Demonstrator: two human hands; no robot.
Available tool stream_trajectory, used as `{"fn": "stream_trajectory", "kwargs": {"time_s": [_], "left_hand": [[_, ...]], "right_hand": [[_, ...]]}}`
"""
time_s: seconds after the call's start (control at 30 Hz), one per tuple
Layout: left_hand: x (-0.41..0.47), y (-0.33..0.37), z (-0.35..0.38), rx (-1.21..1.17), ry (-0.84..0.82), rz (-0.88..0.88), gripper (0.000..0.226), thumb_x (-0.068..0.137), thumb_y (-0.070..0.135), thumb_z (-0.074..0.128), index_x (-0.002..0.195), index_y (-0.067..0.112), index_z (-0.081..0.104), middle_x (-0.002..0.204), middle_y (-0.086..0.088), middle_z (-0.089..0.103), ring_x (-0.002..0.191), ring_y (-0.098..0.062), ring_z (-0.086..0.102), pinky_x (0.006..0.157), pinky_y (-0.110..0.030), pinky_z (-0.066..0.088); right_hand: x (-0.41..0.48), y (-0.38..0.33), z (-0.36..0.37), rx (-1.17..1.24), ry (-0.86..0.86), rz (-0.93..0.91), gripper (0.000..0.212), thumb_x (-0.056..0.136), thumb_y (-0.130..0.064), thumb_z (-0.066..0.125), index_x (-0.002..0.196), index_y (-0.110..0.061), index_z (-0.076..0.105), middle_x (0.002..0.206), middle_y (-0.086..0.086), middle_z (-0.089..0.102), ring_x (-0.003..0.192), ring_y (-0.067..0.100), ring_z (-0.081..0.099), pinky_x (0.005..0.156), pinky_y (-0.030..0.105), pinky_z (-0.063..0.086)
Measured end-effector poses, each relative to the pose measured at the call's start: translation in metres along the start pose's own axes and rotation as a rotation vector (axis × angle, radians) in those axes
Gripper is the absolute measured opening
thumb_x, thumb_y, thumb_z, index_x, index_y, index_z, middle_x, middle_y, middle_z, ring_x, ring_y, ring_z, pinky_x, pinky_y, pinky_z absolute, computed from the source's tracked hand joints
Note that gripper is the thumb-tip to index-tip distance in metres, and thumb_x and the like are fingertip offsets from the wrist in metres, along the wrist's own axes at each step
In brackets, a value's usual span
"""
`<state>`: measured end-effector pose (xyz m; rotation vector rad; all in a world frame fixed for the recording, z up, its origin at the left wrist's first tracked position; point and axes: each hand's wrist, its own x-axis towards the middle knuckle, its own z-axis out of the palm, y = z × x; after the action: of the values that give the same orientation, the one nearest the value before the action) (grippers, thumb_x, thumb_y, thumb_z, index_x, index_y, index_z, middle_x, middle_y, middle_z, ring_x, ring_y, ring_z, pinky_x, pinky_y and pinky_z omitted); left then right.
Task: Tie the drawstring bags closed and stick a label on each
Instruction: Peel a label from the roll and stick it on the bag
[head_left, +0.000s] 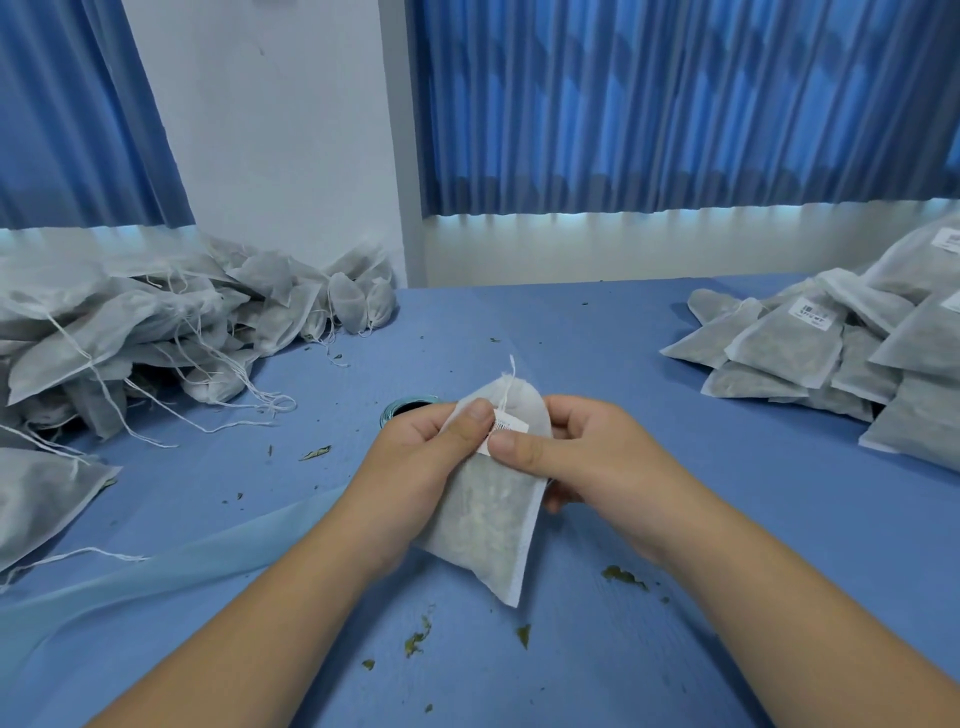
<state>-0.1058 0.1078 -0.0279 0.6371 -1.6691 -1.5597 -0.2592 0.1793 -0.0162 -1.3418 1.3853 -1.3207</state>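
White mesh drawstring bag (488, 525), filled with pale greenish dried leaf, is hanging just above the blue table (675, 519). The left hand (415, 467) and right hand (587, 452) are both gripping its upper part, thumbs pressing a barcode label (508, 427) onto it. Untied bags (130, 332) are lying heaped at left, labelled bags (831, 353) at right.
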Motion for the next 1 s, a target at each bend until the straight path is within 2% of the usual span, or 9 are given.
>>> {"fn": "stream_trajectory", "kwargs": {"time_s": [0.2,0.33,0.43,0.5,0.57,0.63,0.8,0.9,1.0], "left_hand": [[0.000,0.000,-0.003,-0.124,-0.052,-0.060,0.023,0.079,0.025,0.061,0.090,0.014,0.078,0.093,-0.011,0.074,0.084,-0.021,0.070,0.067,-0.027,0.056],[-0.001,-0.002,0.003,-0.167,0.060,-0.064,0.018,0.074,0.021,0.070,0.090,0.017,0.078,0.098,-0.012,0.075,0.088,-0.022,0.072,0.071,-0.031,0.058],[0.002,-0.001,0.011,-0.196,0.149,-0.059,0.023,0.089,0.021,0.057,0.097,0.012,0.077,0.106,-0.017,0.073,0.098,-0.031,0.071,0.086,-0.043,0.056],[0.005,0.000,0.018,-0.192,0.189,-0.074,0.027,0.096,0.019,0.051,0.106,0.005,0.073,0.108,-0.022,0.072,0.102,-0.039,0.068,0.090,-0.049,0.052],[0.012,0.003,0.029,-0.189,0.218,-0.077,0.029,0.098,0.018,0.049,0.110,0.000,0.068,0.107,-0.025,0.071,0.099,-0.040,0.068,0.086,-0.046,0.053],[0.021,0.009,0.043,-0.214,0.221,-0.070,0.028,0.097,0.018,0.051,0.110,-0.001,0.067,0.105,-0.024,0.072,0.093,-0.034,0.070,0.082,-0.042,0.053],[0.049,0.026,0.110,-0.232,0.040,-0.072,0.029,0.098,0.022,0.053,0.112,0.002,0.067,0.107,-0.020,0.073,0.102,-0.035,0.069,0.094,-0.050,0.050],[0.062,0.031,0.164,-0.204,-0.101,-0.076,0.033,0.100,0.028,0.051,0.117,0.005,0.067,0.108,-0.015,0.073,0.101,-0.031,0.070,0.085,-0.042,0.054],[0.067,0.033,0.218,-0.176,-0.223,-0.096,0.032,0.100,0.033,0.051,0.118,0.013,0.066,0.105,-0.006,0.075,0.086,-0.019,0.071,0.073,-0.030,0.054]], "right_hand": [[0.004,0.001,-0.004,0.061,0.147,0.078,0.048,0.086,-0.045,0.065,0.095,0.002,0.065,0.078,0.009,0.070,0.067,0.020,0.062,0.065,0.036,0.050],[0.002,-0.004,-0.007,0.055,0.067,0.122,0.046,0.087,-0.052,0.061,0.101,-0.008,0.068,0.094,0.013,0.073,0.071,0.021,0.065,0.069,0.039,0.052],[-0.004,-0.006,-0.012,0.063,-0.042,0.123,0.047,0.081,-0.055,0.065,0.105,-0.015,0.066,0.100,0.010,0.073,0.085,0.030,0.071,0.078,0.046,0.056],[-0.010,-0.007,-0.016,0.094,-0.133,0.127,0.046,0.075,-0.051,0.068,0.111,-0.022,0.064,0.098,0.006,0.074,0.080,0.028,0.071,0.067,0.038,0.057],[-0.016,-0.005,-0.023,0.157,-0.173,0.136,0.048,0.074,-0.039,0.072,0.116,-0.020,0.060,0.095,0.003,0.073,0.072,0.024,0.069,0.058,0.029,0.054],[-0.022,-0.002,-0.034,0.234,-0.101,0.137,0.046,0.074,-0.027,0.075,0.115,-0.015,0.059,0.091,0.002,0.073,0.066,0.025,0.068,0.055,0.028,0.052],[-0.044,0.000,-0.092,0.448,0.196,0.132,0.031,0.084,-0.009,0.070,0.113,-0.002,0.060,0.086,0.012,0.072,0.063,0.022,0.065,0.057,0.028,0.052],[-0.065,-0.002,-0.137,0.540,0.365,0.101,0.023,0.085,-0.008,0.067,0.106,0.002,0.061,0.076,0.011,0.068,0.059,0.019,0.064,0.053,0.026,0.052],[-0.089,-0.005,-0.180,0.652,0.554,0.079,0.007,0.086,-0.005,0.063,0.093,-0.002,0.062,0.064,0.008,0.065,0.053,0.017,0.063,0.048,0.024,0.052]]}}
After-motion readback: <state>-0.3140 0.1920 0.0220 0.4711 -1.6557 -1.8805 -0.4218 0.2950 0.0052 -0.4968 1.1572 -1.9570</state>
